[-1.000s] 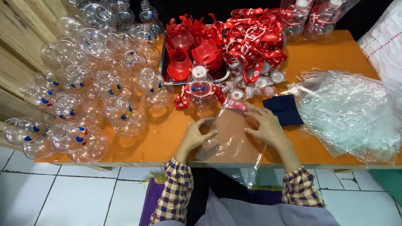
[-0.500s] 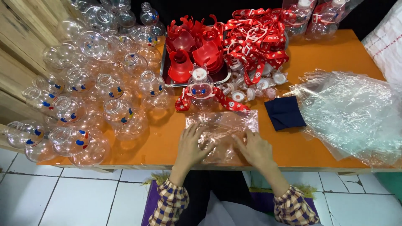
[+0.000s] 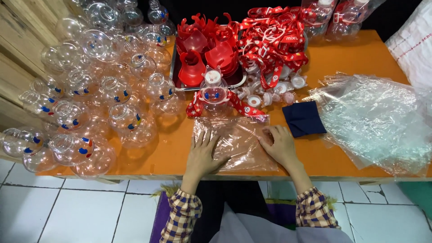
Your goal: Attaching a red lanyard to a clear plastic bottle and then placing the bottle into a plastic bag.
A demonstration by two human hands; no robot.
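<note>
**Flat clear bag under both hands, near edge of worktop**

Orange worktop (image 3: 360,49): carries all items. Stack of clear plastic bags (image 3: 378,117): right edge, well apart from the hands. Loose clear round bottles (image 3: 90,90): left side. Clear plastic bag (image 3: 234,141): lies flat at the middle of the near edge, long axis running left to right. Left hand (image 3: 202,155): fingers spread, palm pressed flat on the bag's left half. Right hand (image 3: 280,145): fingers curled on the bag's right end, nearer its far right corner. Strapped bottle (image 3: 213,92): just beyond the bag's far edge. Dark blue cloth (image 3: 303,119): just right of the bag.
</note>
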